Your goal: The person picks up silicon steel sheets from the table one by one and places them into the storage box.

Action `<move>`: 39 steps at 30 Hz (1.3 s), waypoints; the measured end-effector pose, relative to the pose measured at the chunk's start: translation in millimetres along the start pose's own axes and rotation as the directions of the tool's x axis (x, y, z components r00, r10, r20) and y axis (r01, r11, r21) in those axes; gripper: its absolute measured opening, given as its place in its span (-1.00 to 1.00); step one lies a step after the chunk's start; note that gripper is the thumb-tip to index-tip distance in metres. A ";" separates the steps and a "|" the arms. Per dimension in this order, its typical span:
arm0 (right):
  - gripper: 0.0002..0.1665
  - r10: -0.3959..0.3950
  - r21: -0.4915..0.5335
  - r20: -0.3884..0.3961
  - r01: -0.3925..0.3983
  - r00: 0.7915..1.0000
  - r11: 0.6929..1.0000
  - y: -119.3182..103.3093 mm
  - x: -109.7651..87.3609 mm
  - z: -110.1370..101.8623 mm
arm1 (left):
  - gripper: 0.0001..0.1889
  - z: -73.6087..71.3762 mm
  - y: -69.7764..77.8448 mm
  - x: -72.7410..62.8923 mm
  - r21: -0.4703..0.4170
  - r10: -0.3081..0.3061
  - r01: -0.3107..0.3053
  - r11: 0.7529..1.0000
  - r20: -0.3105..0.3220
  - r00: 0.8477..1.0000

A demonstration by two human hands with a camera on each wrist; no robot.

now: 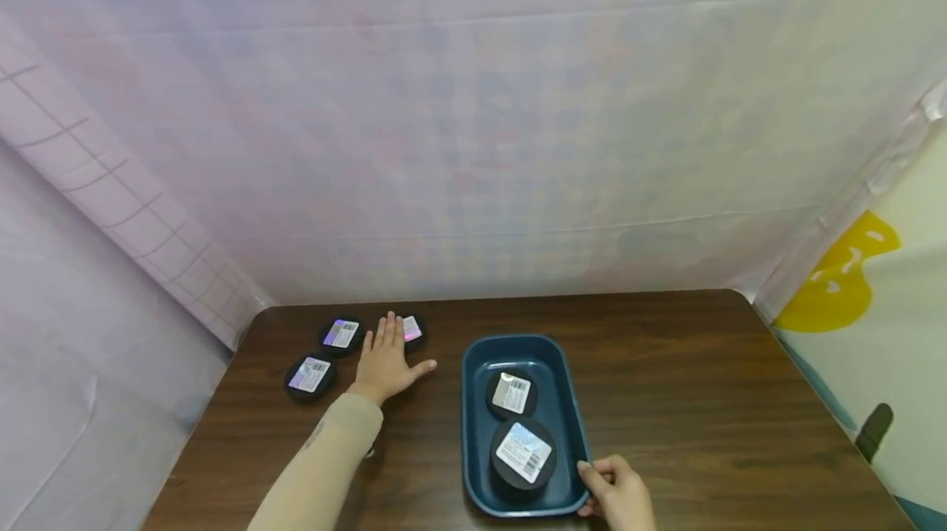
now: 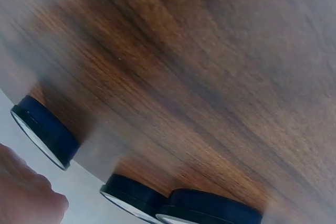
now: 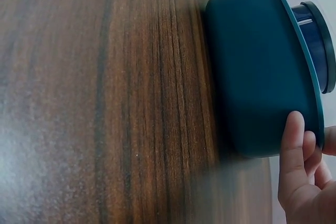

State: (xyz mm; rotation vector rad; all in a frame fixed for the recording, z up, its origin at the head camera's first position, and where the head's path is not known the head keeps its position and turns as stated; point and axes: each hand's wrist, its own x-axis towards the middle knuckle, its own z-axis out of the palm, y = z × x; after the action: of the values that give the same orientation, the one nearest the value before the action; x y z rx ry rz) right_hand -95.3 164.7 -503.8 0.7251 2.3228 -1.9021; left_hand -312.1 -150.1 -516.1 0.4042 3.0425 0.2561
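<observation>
My left hand (image 1: 385,371) is spread with straight fingers between the black round tubs on the table. Its fingertips overlap the left side of one labelled tub (image 1: 413,334); whether they touch it, I cannot tell. Two more tubs (image 1: 341,335) (image 1: 310,376) lie left of the hand. In the left wrist view the hand (image 2: 29,192) shows beside a tub (image 2: 47,129). My right hand (image 1: 620,491) pinches the near right corner of a dark blue tray (image 1: 562,387). Inside the tray are a tub (image 1: 511,394) and a taller-looking one (image 1: 523,455), possibly a stack.
The brown wood-grain table (image 1: 688,399) extends right of the tray. A pale fabric wall (image 1: 473,145) rises behind its back edge, with white sheeting (image 1: 96,334) on the left and a printed sheet (image 1: 873,367) on the right.
</observation>
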 end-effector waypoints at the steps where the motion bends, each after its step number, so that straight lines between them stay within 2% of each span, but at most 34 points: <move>1: -0.72 -0.004 -0.005 0.002 0.004 1.000 1.000 -0.2 -0.3 -0.2 | 0.13 -0.4 -0.5 0.1 -0.004 -0.001 0.001 1.000 -0.002 1.000; 5: -0.72 -0.005 -0.011 0.005 0.006 1.000 1.000 -1.0 -1.4 0.8 | 0.11 -0.3 -4.2 0.5 -0.027 0.002 -0.003 1.000 -0.012 1.000; 12: -0.73 0.016 -0.017 -0.003 -0.016 1.000 1.000 -1.6 -4.7 2.1 | 0.08 1.9 -9.2 0.3 -0.096 -0.029 0.029 0.995 0.001 1.000; 18: -0.72 0.014 -0.024 -0.008 -0.014 1.000 1.000 -1.8 -6.7 -0.4 | 0.07 0.1 -11.4 3.4 -0.091 -0.026 0.025 0.995 -0.008 1.000; 26: -0.71 0.009 -0.038 -0.008 -0.010 1.000 0.999 -1.0 -9.0 -1.7 | 0.06 -5.9 -14.0 6.5 -0.099 -0.043 0.046 0.994 0.024 0.999; 35: -0.71 0.010 -0.029 -0.006 -0.010 1.000 1.000 0.4 -10.4 -2.4 | 0.03 -2.6 -16.7 9.1 -0.118 -0.057 0.064 0.991 0.061 0.997; 39: -0.71 0.009 -0.031 -0.001 -0.009 1.000 0.999 -0.1 -12.0 -2.7 | 0.01 -2.5 -17.5 8.4 -0.128 -0.058 0.065 0.990 0.059 0.997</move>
State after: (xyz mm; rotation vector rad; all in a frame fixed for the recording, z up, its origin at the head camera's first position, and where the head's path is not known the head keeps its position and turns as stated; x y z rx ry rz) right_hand -84.0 163.3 -499.2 0.7317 2.3407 -1.8578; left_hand -324.8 -164.9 -517.0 0.3034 2.9574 0.4284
